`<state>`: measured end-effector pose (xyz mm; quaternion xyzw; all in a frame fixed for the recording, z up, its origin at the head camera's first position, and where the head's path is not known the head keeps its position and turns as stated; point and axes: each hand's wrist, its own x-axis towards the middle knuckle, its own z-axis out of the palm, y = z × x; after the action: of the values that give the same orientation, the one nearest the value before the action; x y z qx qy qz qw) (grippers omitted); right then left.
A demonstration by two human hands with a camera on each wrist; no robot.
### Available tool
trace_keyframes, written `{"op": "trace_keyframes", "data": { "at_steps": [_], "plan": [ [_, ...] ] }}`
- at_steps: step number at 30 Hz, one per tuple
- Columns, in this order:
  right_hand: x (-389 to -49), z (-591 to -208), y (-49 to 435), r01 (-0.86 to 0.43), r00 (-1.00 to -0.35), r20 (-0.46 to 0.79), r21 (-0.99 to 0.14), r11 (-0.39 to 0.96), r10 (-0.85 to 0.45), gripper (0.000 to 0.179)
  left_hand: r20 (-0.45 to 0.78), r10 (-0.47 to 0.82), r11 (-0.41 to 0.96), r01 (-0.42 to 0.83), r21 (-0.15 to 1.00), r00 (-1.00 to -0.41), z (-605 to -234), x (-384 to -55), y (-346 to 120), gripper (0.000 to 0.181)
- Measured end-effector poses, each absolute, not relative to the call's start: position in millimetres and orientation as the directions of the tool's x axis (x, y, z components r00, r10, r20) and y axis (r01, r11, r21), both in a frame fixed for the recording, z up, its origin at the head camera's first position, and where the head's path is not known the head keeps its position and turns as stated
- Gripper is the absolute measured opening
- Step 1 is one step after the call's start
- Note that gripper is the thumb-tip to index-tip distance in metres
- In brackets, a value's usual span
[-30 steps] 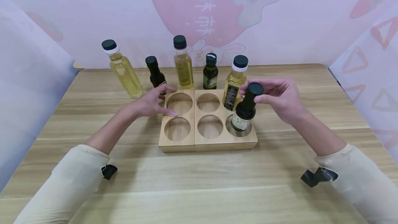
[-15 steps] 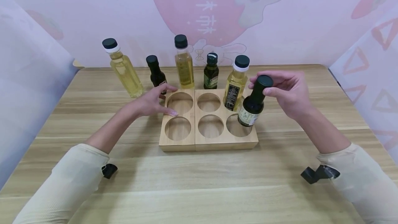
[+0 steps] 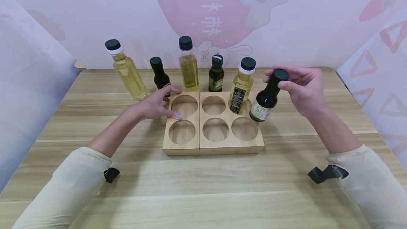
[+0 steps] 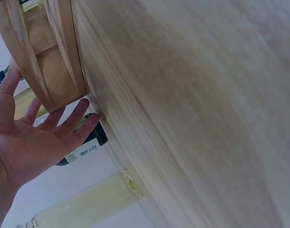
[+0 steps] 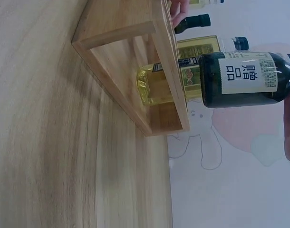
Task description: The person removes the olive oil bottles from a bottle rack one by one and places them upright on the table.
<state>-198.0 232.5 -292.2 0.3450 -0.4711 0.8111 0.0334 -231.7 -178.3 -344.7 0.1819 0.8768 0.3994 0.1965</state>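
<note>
My right hand [image 3: 305, 89] pinches a dark glass bottle [image 3: 262, 107] by its neck, just below the black cap. Tilted and lifted, the bottle hangs beside the right end of a wooden bottle rack [image 3: 230, 149]; its pale label [image 5: 247, 76] faces the right wrist camera. A yellow oil bottle [image 3: 240, 89] stands in the rack's back right hole, its base visible through the open side in the right wrist view. My left hand [image 3: 154, 104] rests on the rack's left end, thumb on top between two holes. Its fingers [image 4: 74, 116] spread straight against that end.
Behind the rack stand a yellow oil bottle [image 3: 189, 70] and a small dark green bottle [image 3: 216, 77]. To the left are another dark bottle [image 3: 161, 78], partly behind my left hand, and a tall yellow bottle [image 3: 129, 75]. A printed wall [image 3: 127, 10] backs the wooden table [image 3: 203, 190].
My right hand has lifted the dark bottle out of the rack's front right hole and carried it up and to the right. The left hand has stayed at the rack.
</note>
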Motion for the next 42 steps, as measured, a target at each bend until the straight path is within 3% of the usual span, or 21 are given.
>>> {"op": "trace_keyframes", "data": {
  "at_steps": [16, 42],
  "plan": [
    [-211, -294, 241, -0.377, -0.819, 0.538, -0.768, -0.518, -0.201, 0.030, -0.195, 0.481, 0.608, 0.166, 0.776, -0.855, -345, -231, -179, 0.080],
    [-238, -289, 229, -0.447, -0.882, 0.468, -0.802, -0.396, 0.049, 0.032, -0.166, 0.491, 0.604, 0.197, 0.772, -0.855, -344, -230, -177, 0.080]
  ]
}}
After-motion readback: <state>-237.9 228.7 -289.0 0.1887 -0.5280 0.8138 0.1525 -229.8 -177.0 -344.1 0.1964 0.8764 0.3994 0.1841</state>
